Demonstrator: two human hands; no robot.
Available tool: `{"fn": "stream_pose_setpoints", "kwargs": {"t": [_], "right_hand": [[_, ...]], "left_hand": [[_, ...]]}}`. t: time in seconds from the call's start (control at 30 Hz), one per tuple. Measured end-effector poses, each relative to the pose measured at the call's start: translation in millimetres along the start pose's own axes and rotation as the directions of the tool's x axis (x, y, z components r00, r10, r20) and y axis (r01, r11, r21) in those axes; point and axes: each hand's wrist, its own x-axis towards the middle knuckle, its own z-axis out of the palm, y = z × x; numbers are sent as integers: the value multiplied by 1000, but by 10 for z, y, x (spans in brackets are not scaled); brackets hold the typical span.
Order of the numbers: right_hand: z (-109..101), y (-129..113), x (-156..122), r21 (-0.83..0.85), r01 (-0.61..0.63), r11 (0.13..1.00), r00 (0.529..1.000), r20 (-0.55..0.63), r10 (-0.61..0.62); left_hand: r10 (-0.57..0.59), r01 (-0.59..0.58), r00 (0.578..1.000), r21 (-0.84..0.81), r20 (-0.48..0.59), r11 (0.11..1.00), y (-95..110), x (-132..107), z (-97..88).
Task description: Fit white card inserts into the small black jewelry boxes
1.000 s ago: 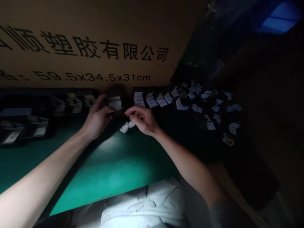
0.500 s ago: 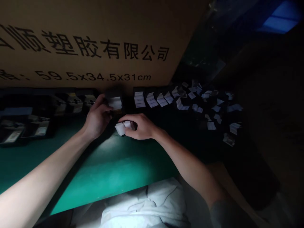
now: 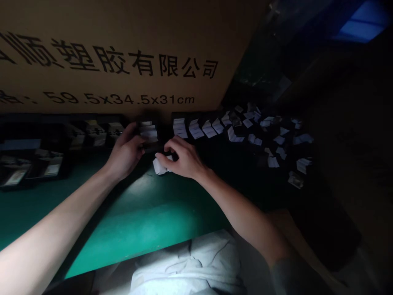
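Observation:
My left hand (image 3: 125, 155) is closed on the left side of a small black open box (image 3: 150, 145) with a folded white insert (image 3: 149, 132) inside. Just in front of that box, my right hand (image 3: 185, 159) is curled, its thumb over a small bundle of folded white cards (image 3: 159, 165). The index finger is raised toward the box. Some of the bundle lies hidden behind the thumb and in shadow.
A big cardboard carton (image 3: 123, 24) walls off the back. Black boxes with inserts (image 3: 50, 166) stand at left. A row of folded white cards (image 3: 196, 129) and scattered pieces (image 3: 272, 162) lie right on the green table (image 3: 147, 221). Grey cloth (image 3: 190, 266) covers my lap.
My right hand has lifted its index finger off the white bundle and turned slightly toward the black box. More of the box's white insert shows. My left hand stays nearly still.

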Motion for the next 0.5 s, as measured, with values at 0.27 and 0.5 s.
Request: {"fn": "stream_pose_setpoints", "kwargs": {"t": [0.27,0.5], "right_hand": [[-79,-227,-67,-222,-33,974,975,207,80],[-81,-199,-59,-125,151,981,945,311,-106]], "left_hand": [[-40,40,999,5,-37,999,46,-31,35],[-41,43,998,40,-50,998,52,-35,44]]}}
